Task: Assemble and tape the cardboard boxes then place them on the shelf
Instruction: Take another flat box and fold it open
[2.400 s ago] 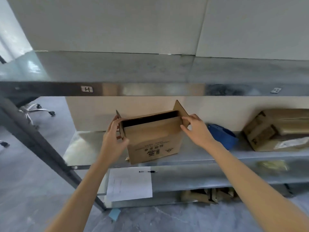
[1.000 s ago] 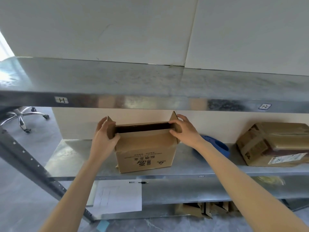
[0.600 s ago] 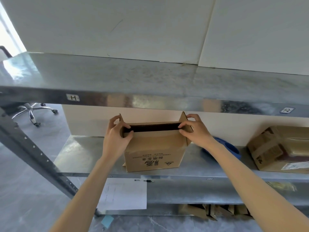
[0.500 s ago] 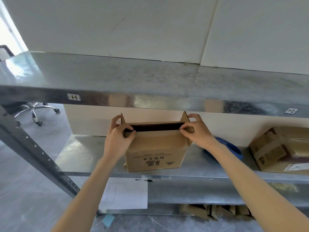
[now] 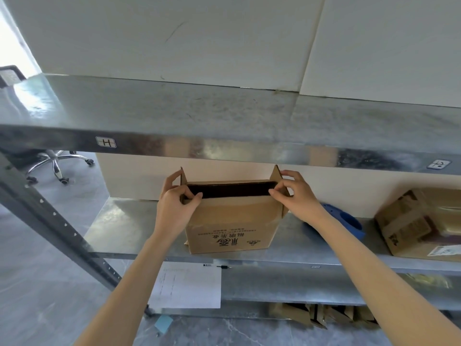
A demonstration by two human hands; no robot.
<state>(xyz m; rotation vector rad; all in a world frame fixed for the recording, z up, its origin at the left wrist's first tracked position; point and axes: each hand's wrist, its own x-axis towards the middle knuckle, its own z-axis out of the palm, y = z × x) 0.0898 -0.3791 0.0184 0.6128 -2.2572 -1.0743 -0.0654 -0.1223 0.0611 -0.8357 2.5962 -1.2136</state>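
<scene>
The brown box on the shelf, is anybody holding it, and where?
Yes. The left hand grips the brown box at its top left corner; the right hand pinches its top right corner.

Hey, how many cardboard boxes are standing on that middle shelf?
2. An open box mid-shelf, gripped by left hand and right hand; a taped box far right, partly cropped, so more may lie beyond.

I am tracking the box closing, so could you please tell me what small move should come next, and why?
Probably fold the two upright end flaps inward over the opening. The cardboard box stands on the shelf with its top open, and the left hand and right hand each pinch a top corner beside a raised flap, so closing it looks next.
</scene>
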